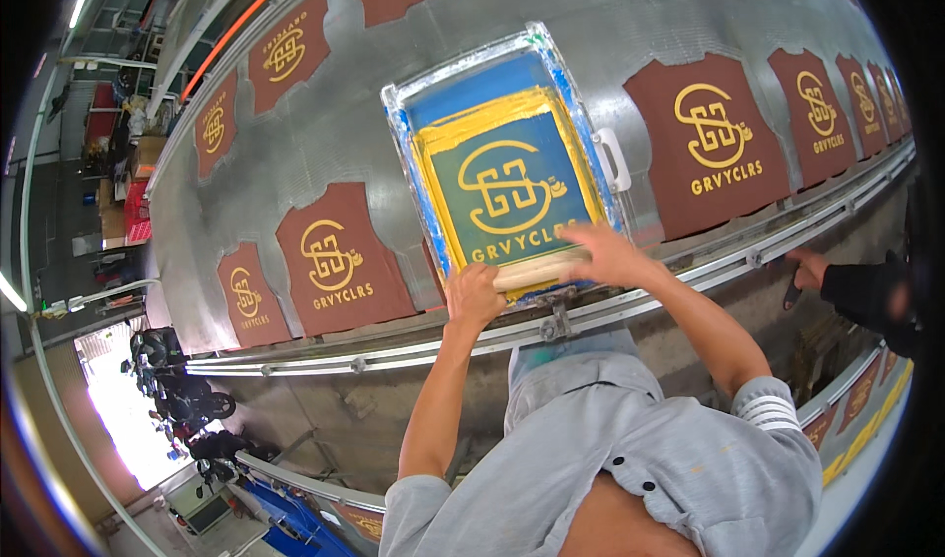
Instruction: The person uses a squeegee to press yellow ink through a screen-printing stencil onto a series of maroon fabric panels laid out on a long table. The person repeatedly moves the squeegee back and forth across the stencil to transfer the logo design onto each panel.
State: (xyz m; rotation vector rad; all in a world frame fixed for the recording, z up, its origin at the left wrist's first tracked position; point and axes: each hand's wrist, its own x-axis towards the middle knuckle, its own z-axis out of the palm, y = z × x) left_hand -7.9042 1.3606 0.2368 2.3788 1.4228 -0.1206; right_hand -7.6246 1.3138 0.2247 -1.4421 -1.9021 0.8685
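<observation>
Both our hands, left hand (473, 296) and right hand (602, 254), close their fingers on the pale wooden squeegee (539, 270) inside the metal-framed blue printing screen (503, 168), which holds yellow ink, on the long grey bench (345, 124).

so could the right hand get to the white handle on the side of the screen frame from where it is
Probably yes. The right hand rests on the wooden squeegee, and the white handle sits just beyond it on the frame's right edge, with nothing in between.

Wooden squeegee (539, 270) lies across blue-framed screen's (507, 178) near edge.
</observation>
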